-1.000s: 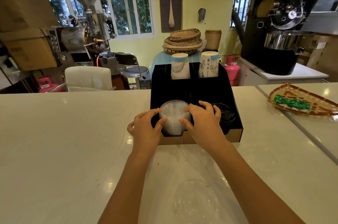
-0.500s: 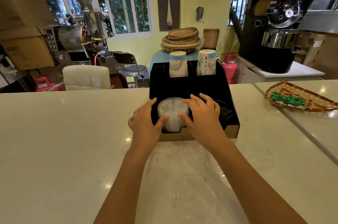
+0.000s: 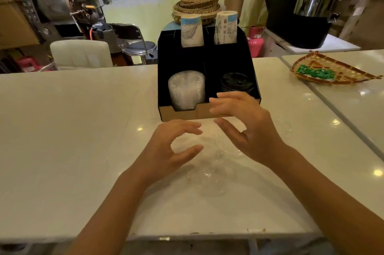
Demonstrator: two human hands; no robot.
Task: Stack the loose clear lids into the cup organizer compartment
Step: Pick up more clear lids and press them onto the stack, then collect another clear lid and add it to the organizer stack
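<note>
A black cup organizer [image 3: 254,71] stands on the white counter ahead of me. Its front left compartment holds a stack of clear lids [image 3: 186,88]; the front right one holds black lids [image 3: 235,82]. Loose clear lids [image 3: 214,163] lie on the counter in front of the organizer, hard to make out against the white top. My left hand [image 3: 172,148] hovers over them with fingers curved and apart, holding nothing. My right hand [image 3: 245,128] is open just right of it, between the organizer's front edge and the loose lids.
Two paper cup stacks [image 3: 192,31] stand in the organizer's rear compartments. A woven tray with green packets [image 3: 324,71] lies on the adjoining counter at right. Stacked baskets [image 3: 197,5], a stool [image 3: 140,48] and coffee machines [image 3: 311,15] stand behind the counter.
Both hands have let go of the clear lid stack in the organizer and drawn back toward me, now over the loose lids on the counter. The camera has tilted down.
</note>
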